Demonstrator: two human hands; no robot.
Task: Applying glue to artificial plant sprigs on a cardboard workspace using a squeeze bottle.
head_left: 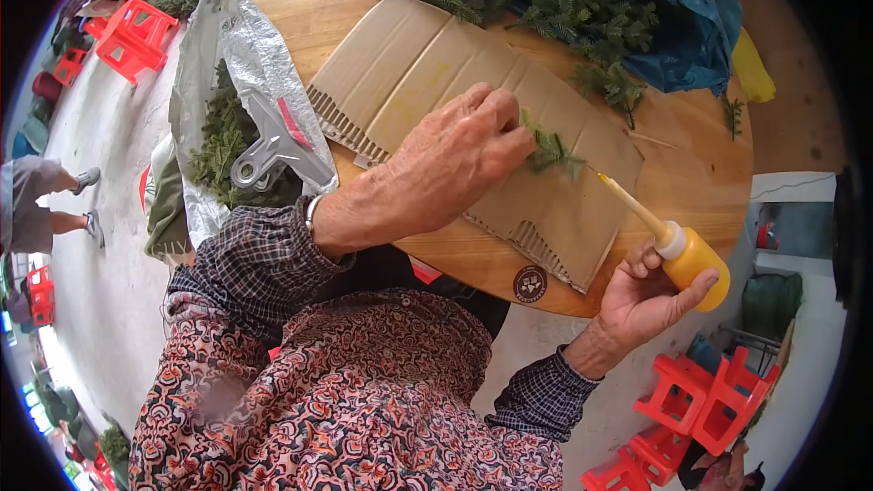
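Pinched in the fingers of my left hand [459, 155] is a small green fir sprig [553, 151], its tip blurred and pointing right. A sheet of corrugated cardboard [418, 59] lies beneath that hand on the wooden table. My right hand [647, 295] grips a squeeze bottle [698, 268] of yellow liquid beyond the table's right front edge. The bottle's long nozzle tilts up and left, with a yellow tip just short of the sprig; I cannot tell whether the two touch.
Fir branches [546, 0] spill from a blue plastic bag [700, 0] at the far side. At left hangs a white woven sack [259, 45] of greenery, with a large grey clip [273, 145] on it. Red stools [677, 391] stand at lower right and upper left. Another person's legs [68, 191] show at left.
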